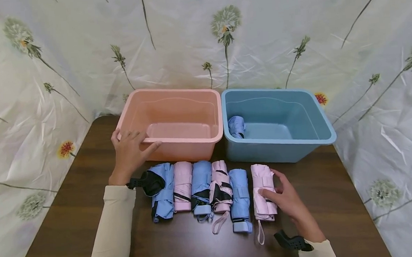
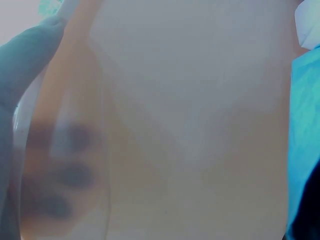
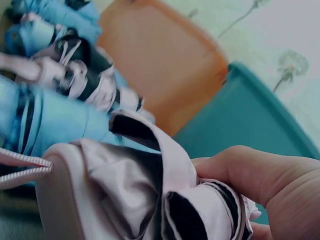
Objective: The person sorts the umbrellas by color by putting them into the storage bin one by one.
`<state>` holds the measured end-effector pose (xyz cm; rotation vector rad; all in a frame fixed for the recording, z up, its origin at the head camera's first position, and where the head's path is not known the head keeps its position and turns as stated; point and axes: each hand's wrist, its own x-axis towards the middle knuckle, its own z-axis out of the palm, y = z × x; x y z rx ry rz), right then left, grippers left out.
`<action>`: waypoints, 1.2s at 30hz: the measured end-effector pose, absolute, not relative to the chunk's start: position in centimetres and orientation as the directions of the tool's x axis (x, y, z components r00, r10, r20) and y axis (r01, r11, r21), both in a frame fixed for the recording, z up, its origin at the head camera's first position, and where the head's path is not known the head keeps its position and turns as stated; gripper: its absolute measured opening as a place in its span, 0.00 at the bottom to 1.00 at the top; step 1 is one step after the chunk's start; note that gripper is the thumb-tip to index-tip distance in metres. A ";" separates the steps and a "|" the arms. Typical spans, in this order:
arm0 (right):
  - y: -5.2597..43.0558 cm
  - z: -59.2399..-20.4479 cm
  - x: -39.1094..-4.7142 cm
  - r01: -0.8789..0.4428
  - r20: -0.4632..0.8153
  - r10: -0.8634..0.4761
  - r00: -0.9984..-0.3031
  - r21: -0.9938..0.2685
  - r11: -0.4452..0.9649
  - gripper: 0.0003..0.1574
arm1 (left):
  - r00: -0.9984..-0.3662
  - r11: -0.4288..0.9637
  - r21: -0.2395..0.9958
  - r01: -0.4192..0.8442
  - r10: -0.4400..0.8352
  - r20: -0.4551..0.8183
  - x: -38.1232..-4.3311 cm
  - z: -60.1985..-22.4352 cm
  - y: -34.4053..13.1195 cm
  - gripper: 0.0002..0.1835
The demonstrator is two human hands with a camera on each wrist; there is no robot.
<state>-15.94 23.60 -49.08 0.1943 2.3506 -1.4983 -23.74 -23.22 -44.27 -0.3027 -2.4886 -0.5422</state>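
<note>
My left hand (image 1: 131, 153) grips the front-left rim of the pink bin (image 1: 184, 150). Its fingertips show as dark spots through the bin wall in the left wrist view, with the thumb on the near side. At the right end of a row of folded umbrellas, my right hand (image 1: 289, 198) holds a pink folded umbrella (image 1: 262, 176) with a wrist loop. Thumb and fingers lie on either side of it; in the right wrist view its loose strap (image 3: 172, 160) stands up. Beside it lies a blue folded umbrella (image 1: 240, 196).
Further left in the row are a pink-and-black umbrella (image 1: 220, 182), a blue one (image 1: 201, 179), a pink one (image 1: 182, 180) and a blue one (image 1: 166, 200). Behind stands a blue bin (image 1: 273, 150) with a blue umbrella (image 1: 236, 126) inside. A flowered sheet (image 1: 176, 37) hangs behind the table.
</note>
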 end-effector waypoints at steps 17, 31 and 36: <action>21.1 -44.1 -14.9 0.213 -0.256 -0.150 -0.955 -0.943 0.254 0.53 | -0.814 0.890 0.320 0.326 0.092 0.573 -23.7 -44.3 -23.2 0.24; 20.1 -42.1 -14.8 0.114 -0.143 -0.169 -0.975 -0.979 0.171 0.48 | -0.820 0.891 0.321 0.320 0.091 0.565 -23.7 -44.1 -23.2 0.24; 19.8 -40.9 -15.3 0.057 -0.085 -0.212 -0.974 -0.989 0.134 0.46 | -0.813 0.891 0.318 0.325 0.092 0.575 -23.8 -44.2 -23.2 0.24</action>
